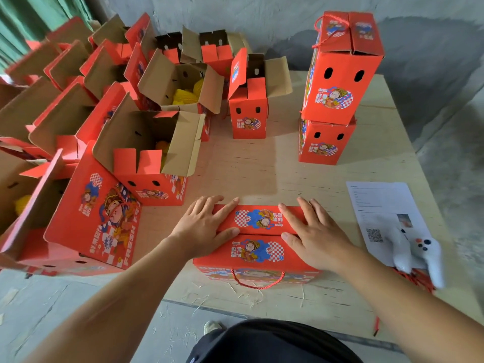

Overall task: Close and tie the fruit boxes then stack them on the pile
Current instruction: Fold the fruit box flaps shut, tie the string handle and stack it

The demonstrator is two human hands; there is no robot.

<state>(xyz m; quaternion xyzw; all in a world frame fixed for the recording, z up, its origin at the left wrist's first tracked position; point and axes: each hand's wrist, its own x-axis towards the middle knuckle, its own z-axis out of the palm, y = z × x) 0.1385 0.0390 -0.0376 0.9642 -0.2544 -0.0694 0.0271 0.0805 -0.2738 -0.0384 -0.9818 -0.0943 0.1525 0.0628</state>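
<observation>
Fruit box [258, 239], red printed cardboard: sits at the near edge of the plywood counter [275, 163], directly before the person. Both top flaps lie folded down and meet along a middle seam. A red cord handle [258, 282] hangs in a loop on its near side.

Left hand [204, 227]: grip released, fingers straight and spread, pressing flat on the left end of the box top, thumb along the seam.

Right hand [314, 234]: grip released, fingers straight, pressing flat on the right end of the same top.

Pile [337, 87]: two closed red boxes, one on the other, far right of the counter; the upper one has a red cord tied across its lid.

Single open box [248, 106]: upright, flaps raised, mid-counter, left of the pile and well apart from it.

Open boxes [146, 142]: many, crowded over the left side, flaps up; yellow netted fruit [183, 96] shows in several.

Printed sheet [385, 213]: white paper with a QR code, right of the fruit box.

White controller [416, 255]: rests on the near end of the sheet.
</observation>
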